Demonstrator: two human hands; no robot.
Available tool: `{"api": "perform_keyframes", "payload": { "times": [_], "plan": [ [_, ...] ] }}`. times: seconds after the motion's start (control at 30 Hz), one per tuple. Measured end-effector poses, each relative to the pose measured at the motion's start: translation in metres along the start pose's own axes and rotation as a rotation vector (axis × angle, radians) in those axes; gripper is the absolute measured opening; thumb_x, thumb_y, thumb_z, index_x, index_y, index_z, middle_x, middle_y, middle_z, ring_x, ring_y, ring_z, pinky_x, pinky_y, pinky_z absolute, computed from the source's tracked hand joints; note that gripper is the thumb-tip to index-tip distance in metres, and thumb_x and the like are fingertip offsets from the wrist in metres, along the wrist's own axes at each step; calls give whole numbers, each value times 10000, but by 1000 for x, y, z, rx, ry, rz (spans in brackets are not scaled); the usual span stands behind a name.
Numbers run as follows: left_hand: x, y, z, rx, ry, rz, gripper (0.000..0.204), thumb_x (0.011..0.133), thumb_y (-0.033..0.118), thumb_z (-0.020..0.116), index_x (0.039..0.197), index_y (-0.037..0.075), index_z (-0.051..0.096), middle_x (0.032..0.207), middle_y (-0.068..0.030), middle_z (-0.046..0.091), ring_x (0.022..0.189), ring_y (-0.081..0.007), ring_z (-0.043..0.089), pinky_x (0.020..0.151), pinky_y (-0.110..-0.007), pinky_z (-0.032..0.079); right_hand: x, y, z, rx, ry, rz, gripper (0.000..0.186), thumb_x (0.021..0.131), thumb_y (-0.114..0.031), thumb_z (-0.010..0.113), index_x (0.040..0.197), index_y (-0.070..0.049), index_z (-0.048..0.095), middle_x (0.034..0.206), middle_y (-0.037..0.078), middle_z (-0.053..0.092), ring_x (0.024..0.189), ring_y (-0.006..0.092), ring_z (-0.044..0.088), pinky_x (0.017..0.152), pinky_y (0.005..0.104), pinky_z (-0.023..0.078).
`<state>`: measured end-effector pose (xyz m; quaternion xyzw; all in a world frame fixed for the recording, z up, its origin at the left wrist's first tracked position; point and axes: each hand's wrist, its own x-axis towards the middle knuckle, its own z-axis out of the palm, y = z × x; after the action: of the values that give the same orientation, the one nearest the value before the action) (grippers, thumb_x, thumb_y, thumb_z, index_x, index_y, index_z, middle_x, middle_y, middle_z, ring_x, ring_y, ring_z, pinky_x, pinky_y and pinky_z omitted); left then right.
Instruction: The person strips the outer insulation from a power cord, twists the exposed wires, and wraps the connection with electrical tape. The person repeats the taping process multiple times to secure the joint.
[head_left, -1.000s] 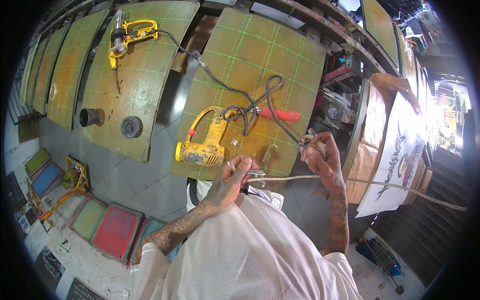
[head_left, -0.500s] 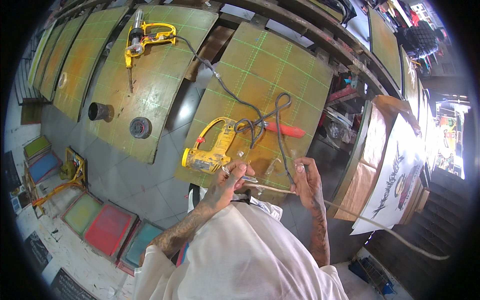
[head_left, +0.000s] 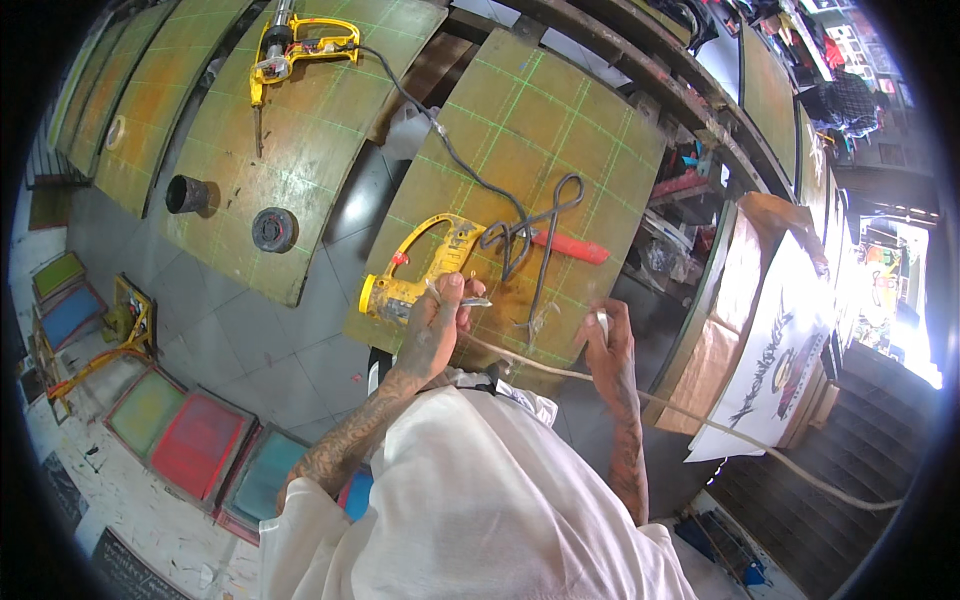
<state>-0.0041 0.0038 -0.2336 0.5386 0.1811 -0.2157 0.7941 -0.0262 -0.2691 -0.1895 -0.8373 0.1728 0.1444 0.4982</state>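
At the gridded board, the left hand pinches a silvery strip, the right hand a white bit.

The dark cable, held earlier at its lower end by the right hand, has been released, and this end is now seen on the greenish board, near the frame's centre.
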Motion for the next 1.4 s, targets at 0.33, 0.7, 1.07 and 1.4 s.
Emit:
{"api": "perform_keyframes", "payload": {
  "times": [0.33, 0.7, 1.07, 1.4],
  "plan": [
    [-18, 4, 2, -4, 109, 129, 591, 1066, 275, 629, 1537, 24, 374, 1266, -128, 613, 1139, -173, 608, 1034, -344, 487, 34, 51, 40, -539, 86, -419, 716, 1007, -147, 617, 1632, -48, 280, 996, 248, 685, 875, 418, 675, 895, 486, 519],
    [-23, -3, -11, -143, 52, 125, 503, 1044, 161, 650, 1474, -43, 486, 1236, -144, 668, 1119, -182, 646, 1005, -349, 520, 7, 3, 51, -635, 121, -514, 419, 894, -138, 732, 1280, -15, 626, 1067, 160, 621, 997, 364, 612, 882, 486, 507],
    [-28, 20, -3, -129, 32, 34, 438, 1063, 256, 637, 1382, -39, 583, 1042, -64, 690, 979, -125, 638, 950, -295, 502, 15, 26, 81, -687, -25, -600, 172, 818, -134, 758, 928, -37, 669, 960, 119, 579, 922, 327, 586, 811, 455, 488],
    [-19, -1, -9, -102, 51, 225, 439, 1058, 230, 621, 1427, 0, 557, 1317, -120, 608, 1256, -222, 561, 1109, -398, 431, 14, 13, 79, -543, -41, -615, 105, 853, -41, 733, 932, -26, 665, 882, 95, 626, 839, 301, 623, 767, 427, 502]
  ]
}}
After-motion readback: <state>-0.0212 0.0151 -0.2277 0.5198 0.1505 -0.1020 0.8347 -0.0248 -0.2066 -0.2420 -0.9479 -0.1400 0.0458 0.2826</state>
